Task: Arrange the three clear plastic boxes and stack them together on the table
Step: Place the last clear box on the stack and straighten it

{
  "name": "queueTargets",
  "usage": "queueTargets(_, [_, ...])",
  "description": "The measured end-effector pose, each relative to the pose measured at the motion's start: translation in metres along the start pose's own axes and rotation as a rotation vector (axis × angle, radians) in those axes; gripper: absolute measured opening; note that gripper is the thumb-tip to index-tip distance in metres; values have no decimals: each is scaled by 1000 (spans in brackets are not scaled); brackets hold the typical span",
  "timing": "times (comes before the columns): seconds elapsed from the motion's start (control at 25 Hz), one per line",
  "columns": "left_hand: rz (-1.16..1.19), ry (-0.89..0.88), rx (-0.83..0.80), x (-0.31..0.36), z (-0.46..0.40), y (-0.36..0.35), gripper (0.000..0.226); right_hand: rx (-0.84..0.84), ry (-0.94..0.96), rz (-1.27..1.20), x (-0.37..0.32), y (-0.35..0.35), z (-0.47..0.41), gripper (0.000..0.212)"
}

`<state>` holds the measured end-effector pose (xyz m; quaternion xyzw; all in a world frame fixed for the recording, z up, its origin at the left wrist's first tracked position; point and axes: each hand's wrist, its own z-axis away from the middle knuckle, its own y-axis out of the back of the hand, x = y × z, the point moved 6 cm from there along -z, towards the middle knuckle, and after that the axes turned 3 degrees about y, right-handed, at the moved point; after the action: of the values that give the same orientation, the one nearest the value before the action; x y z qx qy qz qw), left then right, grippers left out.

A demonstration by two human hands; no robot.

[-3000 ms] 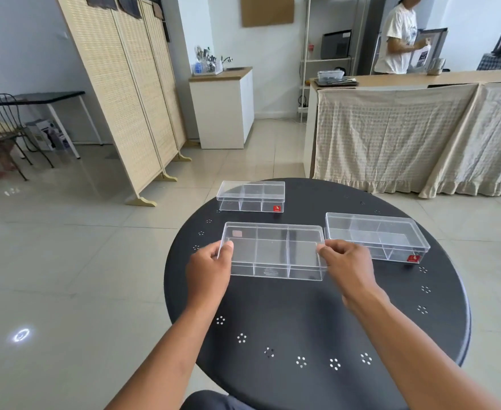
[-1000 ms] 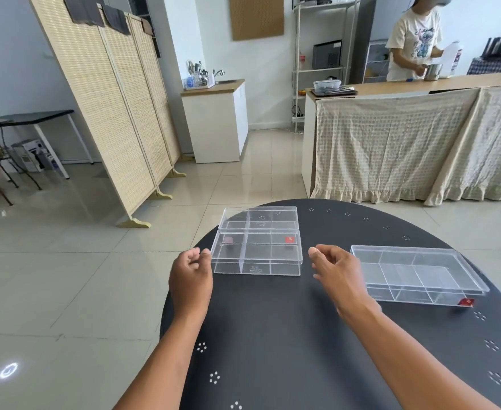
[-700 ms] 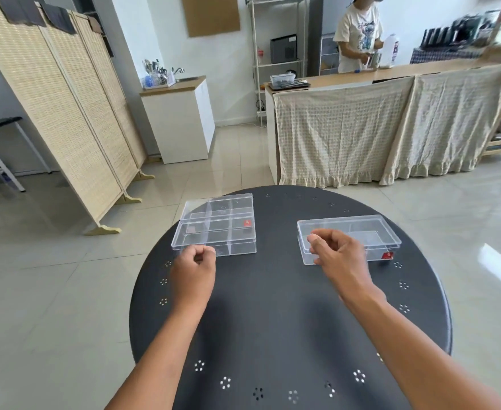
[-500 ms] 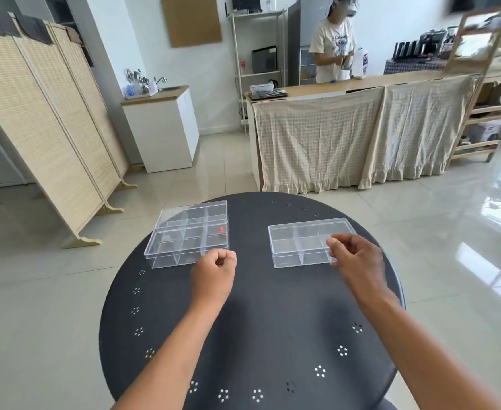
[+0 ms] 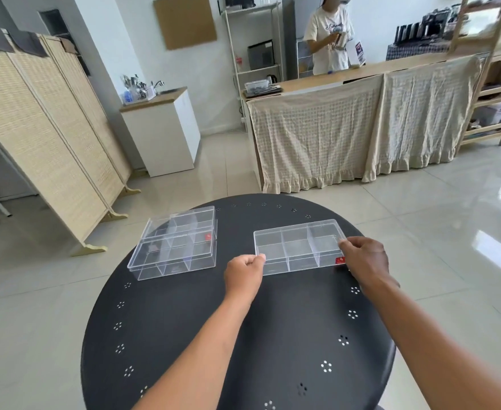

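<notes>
Beside stacked boxes (image 5: 174, 247), third box (image 5: 298, 247), hands gripping ends

A small café or studio-style shop with a glossy tiled floor (image 5: 420, 208). A long wooden counter (image 5: 347, 78) draped in cream checked cloth (image 5: 317, 137) runs across the back, and a person (image 5: 329, 39) stands behind it. A white cabinet (image 5: 166, 134) holds a sink and utensils. Metal shelving (image 5: 255, 45) carries a microwave and kettle. A woven folding screen (image 5: 45, 134) stands on the left, and a round black table (image 5: 273, 335) sits in front.
</notes>
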<state>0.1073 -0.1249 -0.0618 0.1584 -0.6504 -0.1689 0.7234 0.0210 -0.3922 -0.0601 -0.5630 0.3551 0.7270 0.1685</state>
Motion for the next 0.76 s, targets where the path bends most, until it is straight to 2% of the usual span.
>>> queueTargets(0.2, [44,-39,101,3,11,27,47,58,67,-48,-16,-5,32,23])
queueTargets(0.36, [67,-102,212,9,31,88,45,20,145,-180,-48,-21,70,20])
queueTargets(0.56, [85,-127,395,-5,51,183,38,-112,214,-237,-86,-69,127,17])
queueTargets(0.76, [68,-32,510,-53,66,252,31,-242,248,-176,-91,-128,174,18])
